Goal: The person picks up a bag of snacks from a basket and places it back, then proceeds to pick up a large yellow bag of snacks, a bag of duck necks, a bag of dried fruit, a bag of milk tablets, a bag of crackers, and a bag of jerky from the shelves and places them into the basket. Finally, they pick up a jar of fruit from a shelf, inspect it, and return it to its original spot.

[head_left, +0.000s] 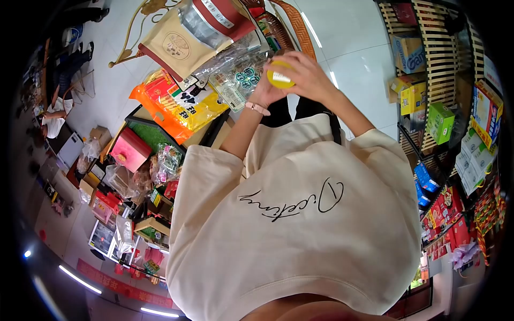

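Observation:
A jar with a round yellow lid (280, 75) is held between both hands, in front of the body. The lid faces up at the camera and carries a white label; the fingers hide most of the jar's body. My left hand (265, 94), with a pale band on the wrist, closes round its left and lower side. Curled over the far and right side is my right hand (304, 76). Just left of the hands lie a clear plastic packet with green print (240, 81), a large brown-and-red food bag (179, 45) and an orange-and-yellow packet (179, 104).
A woven chair arm (297, 27) curves beyond the hands. Slatted shelves (436, 59) with boxes, including a green box (440, 122), stand at the right. At the left are a pink box (130, 150) and bagged goods. Another person (56, 115) sits at the far left.

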Tool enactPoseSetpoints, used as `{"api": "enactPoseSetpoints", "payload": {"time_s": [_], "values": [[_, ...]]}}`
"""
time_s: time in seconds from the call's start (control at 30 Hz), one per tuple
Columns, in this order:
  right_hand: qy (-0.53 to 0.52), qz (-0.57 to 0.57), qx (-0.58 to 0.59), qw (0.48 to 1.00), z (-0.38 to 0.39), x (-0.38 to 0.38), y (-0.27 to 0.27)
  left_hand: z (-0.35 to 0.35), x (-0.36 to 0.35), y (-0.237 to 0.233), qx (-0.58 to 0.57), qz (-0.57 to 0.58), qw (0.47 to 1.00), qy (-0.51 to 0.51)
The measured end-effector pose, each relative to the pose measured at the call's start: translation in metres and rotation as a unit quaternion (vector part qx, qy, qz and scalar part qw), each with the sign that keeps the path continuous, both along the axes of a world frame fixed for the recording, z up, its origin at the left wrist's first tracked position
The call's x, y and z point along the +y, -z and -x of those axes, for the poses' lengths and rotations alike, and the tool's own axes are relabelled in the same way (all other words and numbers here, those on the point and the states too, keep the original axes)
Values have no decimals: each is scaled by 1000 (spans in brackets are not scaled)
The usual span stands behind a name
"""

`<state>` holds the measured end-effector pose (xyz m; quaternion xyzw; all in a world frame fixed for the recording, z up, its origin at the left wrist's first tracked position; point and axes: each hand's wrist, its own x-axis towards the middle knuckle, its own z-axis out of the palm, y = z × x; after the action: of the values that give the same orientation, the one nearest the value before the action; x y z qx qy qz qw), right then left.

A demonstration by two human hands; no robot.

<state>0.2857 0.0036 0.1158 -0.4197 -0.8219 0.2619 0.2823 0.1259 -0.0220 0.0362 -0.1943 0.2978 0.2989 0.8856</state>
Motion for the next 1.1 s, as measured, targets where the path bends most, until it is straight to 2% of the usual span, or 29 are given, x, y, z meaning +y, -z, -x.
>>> {"api": "enactPoseSetpoints", "payload": {"time_s": [0.07, 0.17, 0.3, 0.33, 0.43, 0.63, 0.8, 0.9, 0.97, 1.1], "values": [[34, 17, -24, 999, -7, 10, -1, -9, 22, -11, 47, -50, 996, 63], [70, 68, -43, 994, -7, 27, 19, -1, 23, 24, 72, -28, 994, 75], [68, 81, -64, 992, 2, 54, 56, 7, 11, 28, 182, -8, 981, 59], [77, 109, -68, 989, 5, 60, 63, 11, 5, 29, 190, -9, 981, 49], [69, 74, -85, 991, 12, 71, 98, 21, -18, 35, 210, -4, 977, 32], [-9, 70, -263, 962, 24, 89, 145, 39, -34, 42, 236, 7, 971, 22], [-68, 58, -399, 913, 35, 92, 188, 52, -31, 49, 270, 3, 962, 31], [-47, 55, -399, 914, 35, 92, 208, 59, -32, 73, 312, 2, 949, 50], [-41, 12, -384, 922, 37, 91, 220, 70, -40, 99, 318, -4, 947, 52], [-29, 1, -374, 927, 36, 85, 226, 70, -26, 93, 362, 23, 929, 77]]}}
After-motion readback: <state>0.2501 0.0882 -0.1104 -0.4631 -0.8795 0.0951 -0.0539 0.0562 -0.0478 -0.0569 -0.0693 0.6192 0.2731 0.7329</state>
